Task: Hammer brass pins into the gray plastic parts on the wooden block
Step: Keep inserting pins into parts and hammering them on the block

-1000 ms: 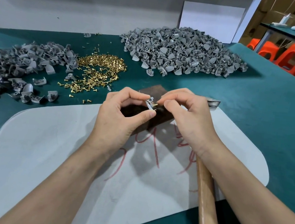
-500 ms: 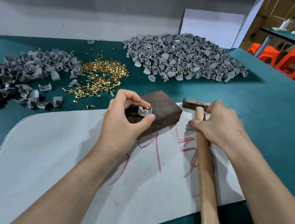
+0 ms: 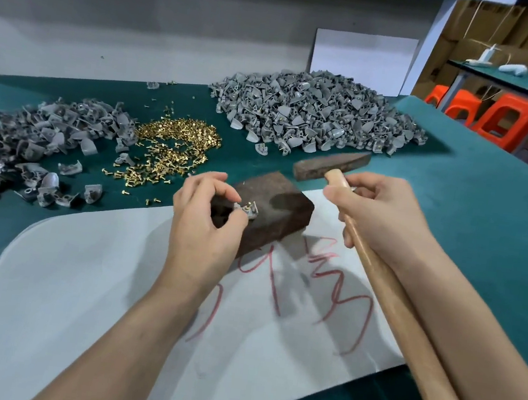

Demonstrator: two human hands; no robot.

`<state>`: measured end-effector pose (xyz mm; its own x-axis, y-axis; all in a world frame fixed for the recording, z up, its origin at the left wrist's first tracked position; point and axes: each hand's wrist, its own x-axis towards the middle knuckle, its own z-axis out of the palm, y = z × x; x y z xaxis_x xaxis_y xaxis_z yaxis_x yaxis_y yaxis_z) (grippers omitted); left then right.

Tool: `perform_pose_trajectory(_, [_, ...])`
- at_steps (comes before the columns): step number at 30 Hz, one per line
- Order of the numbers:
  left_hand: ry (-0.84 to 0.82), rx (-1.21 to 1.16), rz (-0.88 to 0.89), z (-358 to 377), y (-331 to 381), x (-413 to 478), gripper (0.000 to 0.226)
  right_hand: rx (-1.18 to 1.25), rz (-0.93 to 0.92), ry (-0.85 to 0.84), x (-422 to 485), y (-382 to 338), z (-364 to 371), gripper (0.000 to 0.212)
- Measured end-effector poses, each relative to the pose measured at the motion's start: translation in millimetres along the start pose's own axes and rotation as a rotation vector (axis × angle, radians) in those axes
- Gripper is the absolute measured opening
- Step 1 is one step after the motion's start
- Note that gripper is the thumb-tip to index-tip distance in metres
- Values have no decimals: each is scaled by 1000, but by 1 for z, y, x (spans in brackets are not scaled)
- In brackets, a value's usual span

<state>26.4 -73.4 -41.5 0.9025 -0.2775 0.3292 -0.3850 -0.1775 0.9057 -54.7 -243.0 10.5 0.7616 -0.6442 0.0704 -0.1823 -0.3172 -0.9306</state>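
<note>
A dark wooden block (image 3: 282, 217) lies at the far edge of a white sheet. On its top sits a small gray plastic part (image 3: 249, 210) with a brass pin standing upright in it. My left hand (image 3: 204, 225) pinches that part between thumb and fingers and steadies it on the block. My right hand (image 3: 383, 218) grips the wooden handle of a hammer (image 3: 331, 166) just below its head. The rusty hammer head is raised behind and to the right of the block, above the table.
A heap of loose brass pins (image 3: 170, 151) lies behind the block on the green table (image 3: 472, 225). Gray parts sit in a pile on the left (image 3: 40, 142) and a bigger pile at the back (image 3: 316, 113). The white sheet (image 3: 78, 293) bears red marks. Orange stools (image 3: 498, 119) stand at far right.
My right hand left the part, took the hammer handle and lifted the head off the table. My left hand set the part with its pin on the block and keeps holding it.
</note>
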Motion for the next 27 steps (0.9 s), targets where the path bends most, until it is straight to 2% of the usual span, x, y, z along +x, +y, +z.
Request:
perform_pose_trajectory(4, [11, 44, 2, 1, -5, 3, 23, 80, -35, -153, -20, -20, 2, 7])
perform_pose_trajectory(8, [17, 21, -12, 2, -5, 3, 21, -57, -57, -307, -30, -30, 3, 13])
perform_pose_trajectory(11, [21, 13, -10, 1, -4, 3, 21, -258, -177, -294, -32, -36, 11, 11])
perform_pose_trajectory(13, [31, 20, -10, 0, -3, 4, 24, -454, -287, -270, -31, -44, 16, 20])
perform_pose_trajectory(16, [31, 28, -8, -1, -2, 6, 27, -626, -328, -241, -30, -58, 22, 32])
perform_pose_trajectory(23, [29, -12, -49, -1, -1, 4, 26, -636, -421, -156, -24, -85, 13, 41])
perform_pose_trajectory(27, [22, 10, -22, -2, 0, 5, 27, -720, -368, -205, -26, -76, 19, 38])
